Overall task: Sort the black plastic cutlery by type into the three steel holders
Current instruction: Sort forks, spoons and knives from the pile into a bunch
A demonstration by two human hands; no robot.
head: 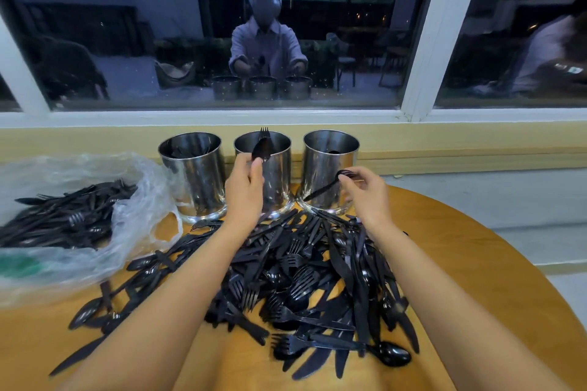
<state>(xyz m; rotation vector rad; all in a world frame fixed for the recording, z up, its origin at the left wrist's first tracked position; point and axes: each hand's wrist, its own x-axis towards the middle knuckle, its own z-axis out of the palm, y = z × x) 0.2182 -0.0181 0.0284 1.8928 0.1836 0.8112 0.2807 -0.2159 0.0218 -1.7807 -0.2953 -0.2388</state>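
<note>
Lying at the far left of the round wooden desk (476, 263), a clear plastic bag (139, 187) holds a heap of black cutlery (63, 219), mostly with the long axes running left to right. Just beside the bag stands the left steel holder (193, 178), upright, with dark pieces inside that are too shadowed to name.

The left forearm reaches forward from the lower edge, wrist straight, and the left hand (244, 194) is raised in front of the middle holder (279, 174). Its thumb and fingers pinch a black spoon (261, 149) low on the stem. The spoon stands nearly upright, bowl uppermost and leaning slightly right, level with that holder's near rim. A fork (264, 132) stands in the same holder, tines up.

The right holder (328, 168) is next in the row, near its neighbour. In front of it the right hand (368, 197) is lifted, wrist bent, fingers curled, pinching the head end of a black piece (324, 189). Its handle slants down and to the left, towards the base of the right holder. I cannot tell its type.

Under both forearms, the main pile of forks, knives and spoons (305, 279) is spread over the desk, pointing every way.
</note>
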